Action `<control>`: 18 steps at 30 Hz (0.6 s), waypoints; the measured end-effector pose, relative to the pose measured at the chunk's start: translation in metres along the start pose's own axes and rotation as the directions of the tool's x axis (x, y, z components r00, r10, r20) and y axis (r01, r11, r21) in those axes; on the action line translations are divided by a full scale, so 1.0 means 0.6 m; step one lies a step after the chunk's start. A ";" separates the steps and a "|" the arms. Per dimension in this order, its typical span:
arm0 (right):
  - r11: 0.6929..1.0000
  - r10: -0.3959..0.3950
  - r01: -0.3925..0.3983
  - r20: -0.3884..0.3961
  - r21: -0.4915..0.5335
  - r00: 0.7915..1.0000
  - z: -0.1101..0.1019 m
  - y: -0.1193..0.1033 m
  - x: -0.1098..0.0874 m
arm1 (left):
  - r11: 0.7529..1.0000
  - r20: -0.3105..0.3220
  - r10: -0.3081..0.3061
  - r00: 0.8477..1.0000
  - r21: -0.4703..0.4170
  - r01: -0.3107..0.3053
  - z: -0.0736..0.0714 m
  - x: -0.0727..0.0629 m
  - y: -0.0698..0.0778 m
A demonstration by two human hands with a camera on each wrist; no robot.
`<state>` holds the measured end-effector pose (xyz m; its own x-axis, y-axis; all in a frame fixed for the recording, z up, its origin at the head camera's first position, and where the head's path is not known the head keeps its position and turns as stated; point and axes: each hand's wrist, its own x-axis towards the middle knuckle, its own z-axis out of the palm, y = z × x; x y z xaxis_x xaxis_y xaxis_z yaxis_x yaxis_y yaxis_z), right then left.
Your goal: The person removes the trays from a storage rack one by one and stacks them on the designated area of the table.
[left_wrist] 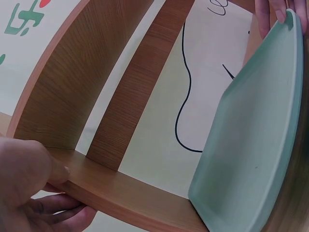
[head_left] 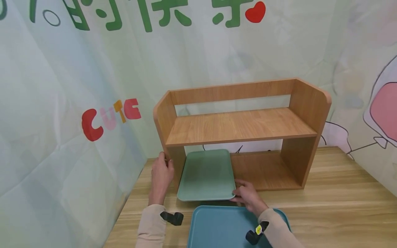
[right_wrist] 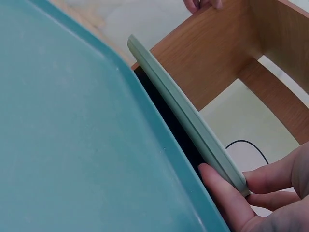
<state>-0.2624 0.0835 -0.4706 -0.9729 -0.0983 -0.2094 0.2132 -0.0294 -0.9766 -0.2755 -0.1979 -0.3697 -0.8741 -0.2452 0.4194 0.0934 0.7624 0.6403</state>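
A pale green tray (head_left: pixel 207 175) sits in the lower left compartment of a wooden desktop shelf (head_left: pixel 242 124), its front end sticking out past the shelf. My right hand (head_left: pixel 249 197) pinches the tray's front right corner; in the right wrist view the thumb and fingers (right_wrist: pixel 270 176) lie on either side of its rim. With my left hand (head_left: pixel 162 175) I grip the front edge of the shelf's left side panel. Thumb on one face and curled fingers on the other show in the left wrist view, where the green tray (left_wrist: pixel 251 130) slants inside the compartment.
On the wood-grain table (head_left: pixel 350 203), a larger blue tray (head_left: pixel 220 225) lies in front of the shelf, below my right forearm. Behind and to the left hangs a printed cloth backdrop (head_left: pixel 201 55). The shelf's upper board (head_left: pixel 238 125) runs above the green tray.
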 end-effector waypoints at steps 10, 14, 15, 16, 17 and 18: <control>0.999 -0.033 0.035 -0.049 0.040 0.998 -0.007 -0.007 -0.011 | 0.999 -0.033 0.033 0.999 -0.002 -0.033 0.001 -0.001 -0.004; 0.997 -0.061 0.063 -0.060 0.034 0.996 -0.011 -0.016 -0.019 | 1.000 -0.038 0.030 0.999 0.002 -0.030 0.002 0.000 -0.004; 0.997 -0.065 0.067 -0.062 0.032 0.996 -0.013 -0.019 -0.021 | 1.000 -0.036 0.027 0.999 0.003 -0.027 0.002 0.000 -0.004; 0.997 -0.067 0.069 -0.063 0.029 0.996 -0.015 -0.021 -0.022 | 1.000 -0.033 0.024 0.999 0.005 -0.024 0.002 -0.001 -0.003; 0.997 -0.067 0.068 -0.065 0.024 0.996 -0.017 -0.022 -0.024 | 1.000 -0.030 0.022 0.999 0.004 -0.021 0.002 -0.001 -0.002; 0.997 -0.068 0.069 -0.065 0.015 0.996 -0.020 -0.023 -0.026 | 1.000 -0.022 0.016 1.000 0.004 -0.016 0.002 -0.001 -0.001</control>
<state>-0.2514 0.0975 -0.4542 -0.9889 -0.0308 -0.1454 0.1468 -0.0512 -0.9878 -0.2754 -0.1978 -0.3712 -0.8618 -0.2460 0.4435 0.1052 0.7688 0.6308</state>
